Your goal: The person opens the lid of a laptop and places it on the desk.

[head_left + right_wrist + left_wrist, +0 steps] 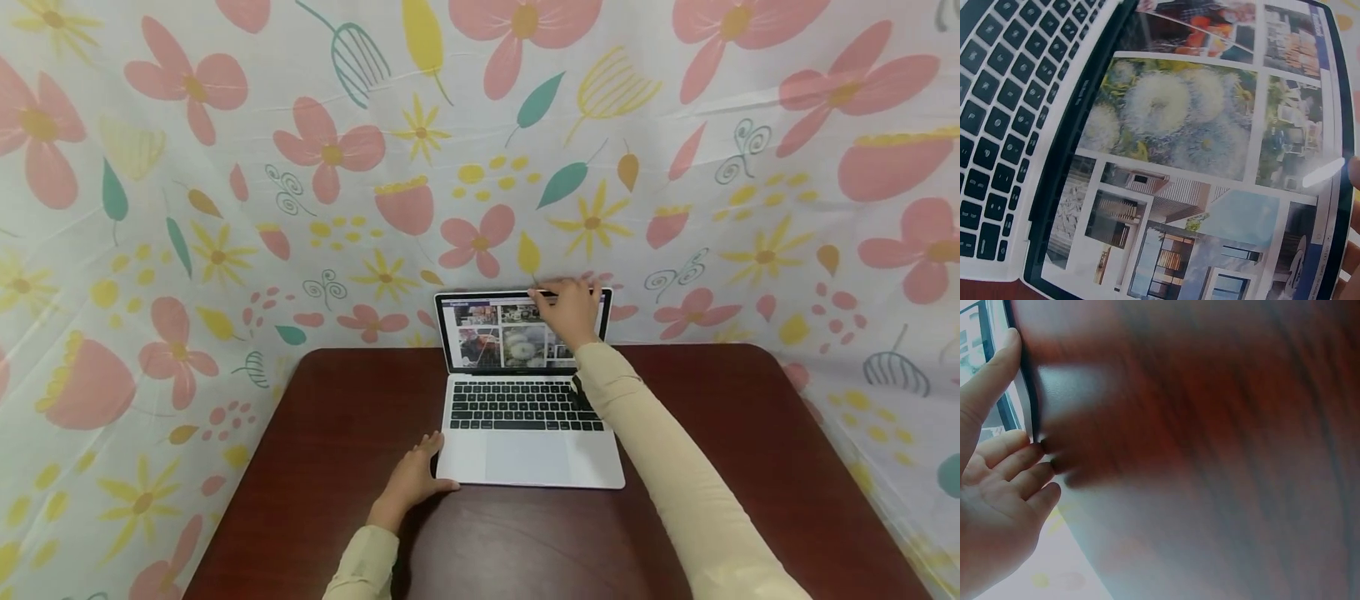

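Note:
A silver laptop [465, 458] sits on the table with its lid raised and its screen [525, 337] lit with a page of pictures. My right hand [572, 312] pinches the lid's top edge, right of the middle, its forearm crossing the right side of the keyboard [513, 406]. In the right wrist view only fingertips [1355, 174] show at the screen's edge. At the base's front left corner, my left hand [414, 473] holds on, thumb at the front edge and fingers along the left side. The left wrist view has this hand [1004, 494] against the laptop's edge.
The dark red-brown table [345, 417] has rounded back corners. Close behind the laptop hangs a white cloth [420, 167] printed with flowers and leaves, which also runs down both sides of the table.

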Available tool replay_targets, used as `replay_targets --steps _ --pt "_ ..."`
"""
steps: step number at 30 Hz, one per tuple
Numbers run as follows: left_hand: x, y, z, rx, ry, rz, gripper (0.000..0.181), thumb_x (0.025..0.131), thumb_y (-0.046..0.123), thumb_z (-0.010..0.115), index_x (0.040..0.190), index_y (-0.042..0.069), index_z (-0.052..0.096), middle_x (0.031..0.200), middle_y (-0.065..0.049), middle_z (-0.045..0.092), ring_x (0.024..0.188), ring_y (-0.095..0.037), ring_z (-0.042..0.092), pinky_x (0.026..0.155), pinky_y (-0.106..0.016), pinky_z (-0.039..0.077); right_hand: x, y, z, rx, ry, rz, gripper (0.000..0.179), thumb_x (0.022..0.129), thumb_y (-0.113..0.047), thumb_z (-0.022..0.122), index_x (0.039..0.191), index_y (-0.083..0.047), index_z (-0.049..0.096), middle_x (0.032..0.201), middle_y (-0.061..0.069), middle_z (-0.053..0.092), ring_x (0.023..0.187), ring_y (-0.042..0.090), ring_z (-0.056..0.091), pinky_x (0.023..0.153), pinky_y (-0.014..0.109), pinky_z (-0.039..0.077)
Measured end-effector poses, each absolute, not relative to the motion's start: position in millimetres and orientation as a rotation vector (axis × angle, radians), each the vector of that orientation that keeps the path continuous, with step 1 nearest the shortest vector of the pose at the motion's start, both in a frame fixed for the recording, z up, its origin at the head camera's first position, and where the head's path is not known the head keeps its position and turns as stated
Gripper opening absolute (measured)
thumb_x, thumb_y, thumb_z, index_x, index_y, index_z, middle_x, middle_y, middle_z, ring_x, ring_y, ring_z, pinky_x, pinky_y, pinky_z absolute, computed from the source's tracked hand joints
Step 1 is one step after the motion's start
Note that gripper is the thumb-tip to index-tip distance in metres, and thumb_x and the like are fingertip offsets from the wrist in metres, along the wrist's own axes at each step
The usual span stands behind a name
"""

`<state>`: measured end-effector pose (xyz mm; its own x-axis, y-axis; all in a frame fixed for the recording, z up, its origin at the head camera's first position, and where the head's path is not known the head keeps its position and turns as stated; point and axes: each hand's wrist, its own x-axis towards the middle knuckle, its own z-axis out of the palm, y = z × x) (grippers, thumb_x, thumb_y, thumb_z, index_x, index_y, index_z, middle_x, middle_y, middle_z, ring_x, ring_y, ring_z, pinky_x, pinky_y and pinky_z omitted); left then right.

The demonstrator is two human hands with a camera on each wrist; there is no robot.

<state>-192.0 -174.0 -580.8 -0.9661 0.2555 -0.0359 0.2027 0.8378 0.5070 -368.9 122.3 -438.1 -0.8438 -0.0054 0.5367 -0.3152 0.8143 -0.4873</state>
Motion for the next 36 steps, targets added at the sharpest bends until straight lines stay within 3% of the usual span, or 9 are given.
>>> replay_targets --steps 5,12,19,27,36 --pt "-192.0 -173.9 -581.4 0.359 2.907 0.787 0.094 0.068 0.036 0.087 0.139 -0.008 0.044 0.143 -0.026 0.043 0.133 -0.042 0.039 0.106 -0.056 0.035 -362.6 123.8 -439.7 0.273 -2.524 0.741 0.040 0.093 -0.041 0.062 0.117 -0.010 0.071 0.114 0.016 0.066 0.111 0.038 0.052 0.112 0.062 0.009" --pt "-194.3 -175.1 -583.0 0.363 2.889 0.812 0.094 0.069 0.035 0.086 0.141 -0.007 0.043 0.145 -0.026 0.041 0.134 -0.043 0.037 0.107 -0.056 0.034 -350.3 133.0 -439.0 0.447 -2.562 0.573 0.048 0.094 -0.034 0.063 0.132 -0.005 0.058 0.132 0.019 0.054 0.127 0.037 0.043 0.112 0.060 0.018" --pt "-197.0 -175.0 -585.1 0.389 2.880 0.804 0.095 0.071 0.032 0.086 0.142 -0.009 0.039 0.146 -0.027 0.038 0.136 -0.043 0.033 0.108 -0.055 0.033 -330.9 145.8 -444.2 0.588 -2.493 0.529 0.050 0.094 -0.027 0.063 0.137 -0.003 0.052 0.142 0.021 0.044 0.135 0.038 0.034 0.115 0.055 0.018" --pt "-194.0 -176.9 -575.0 0.472 2.963 0.750 0.086 0.077 0.033 0.081 0.141 -0.008 0.041 0.144 -0.027 0.042 0.135 -0.044 0.036 0.108 -0.055 0.032 -301.3 157.7 -445.3 0.557 -2.493 0.486 0.056 0.097 -0.028 0.059 0.143 -0.002 0.043 0.142 0.021 0.045 0.135 0.039 0.035 0.113 0.055 0.024" --pt "-190.0 -181.9 -540.4 0.523 3.229 0.692 0.065 0.088 0.028 0.071 0.139 -0.004 0.046 0.140 -0.021 0.049 0.134 -0.039 0.040 0.108 -0.053 0.034 -267.0 173.9 -447.4 0.525 -2.350 0.480 0.055 0.091 -0.018 0.065 0.139 0.004 0.047 0.136 0.023 0.050 0.128 0.041 0.043 0.110 0.054 0.029"
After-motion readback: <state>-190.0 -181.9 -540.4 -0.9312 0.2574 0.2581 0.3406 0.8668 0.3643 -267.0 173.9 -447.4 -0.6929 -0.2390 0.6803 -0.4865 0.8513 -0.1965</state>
